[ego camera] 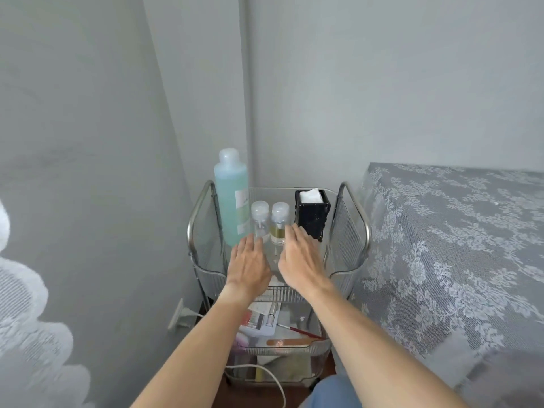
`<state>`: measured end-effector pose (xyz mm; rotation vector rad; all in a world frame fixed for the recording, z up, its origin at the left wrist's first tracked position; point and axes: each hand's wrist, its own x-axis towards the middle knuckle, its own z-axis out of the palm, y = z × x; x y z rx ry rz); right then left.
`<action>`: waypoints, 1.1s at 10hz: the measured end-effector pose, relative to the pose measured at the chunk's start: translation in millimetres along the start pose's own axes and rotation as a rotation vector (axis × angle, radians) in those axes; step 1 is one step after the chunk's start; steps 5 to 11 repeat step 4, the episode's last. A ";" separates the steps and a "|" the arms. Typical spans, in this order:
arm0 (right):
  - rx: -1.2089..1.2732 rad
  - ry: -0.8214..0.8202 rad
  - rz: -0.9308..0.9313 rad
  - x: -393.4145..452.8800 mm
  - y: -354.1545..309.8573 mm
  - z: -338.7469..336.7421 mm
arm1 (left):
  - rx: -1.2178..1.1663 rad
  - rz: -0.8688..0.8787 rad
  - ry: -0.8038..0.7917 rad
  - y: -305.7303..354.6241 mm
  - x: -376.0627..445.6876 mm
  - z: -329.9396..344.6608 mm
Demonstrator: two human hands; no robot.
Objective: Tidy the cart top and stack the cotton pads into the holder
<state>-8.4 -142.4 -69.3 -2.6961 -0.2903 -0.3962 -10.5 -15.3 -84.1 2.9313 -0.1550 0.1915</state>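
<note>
Both hands reach forward over the cart top, palms down and flat, fingers extended and holding nothing. The left hand [249, 262] lies just in front of the tall bottle of pale blue-green liquid [231, 198], its fingertips near the base of the left small clear pump bottle [260, 219]. The right hand [300, 257] sits just beside it, fingertips close to the second small pump bottle [279, 222], which holds a yellowish liquid, and near the foot of the black holder [312, 214]. That holder is a square, dark, glossy box standing upright at the back right of the clear cart top [319, 254]; a stack of white cotton pads [310, 195] fills it and rises slightly above its rim. The cart has curved metal rails [197, 210] with mesh side panels. On the shelf below lie a nail file [290, 342], a thin red-handled brush [300, 331] and assorted small packages. A lace-covered surface [453, 248] stands to the right.
</note>
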 end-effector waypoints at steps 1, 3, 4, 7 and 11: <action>-0.054 -0.075 0.072 -16.4 6.1 11.4 | 0.009 0.037 0.001 -0.4 -9.6 0.9; -0.101 -0.004 -0.013 -18.6 8.9 17.9 | 0.056 0.033 0.052 1.4 -11.0 4.9; 0.057 0.050 0.000 -21.9 0.2 5.1 | 0.043 0.028 0.055 4.4 -10.2 3.5; 0.057 0.050 0.000 -21.9 0.2 5.1 | 0.043 0.028 0.055 4.4 -10.2 3.5; 0.057 0.050 0.000 -21.9 0.2 5.1 | 0.043 0.028 0.055 4.4 -10.2 3.5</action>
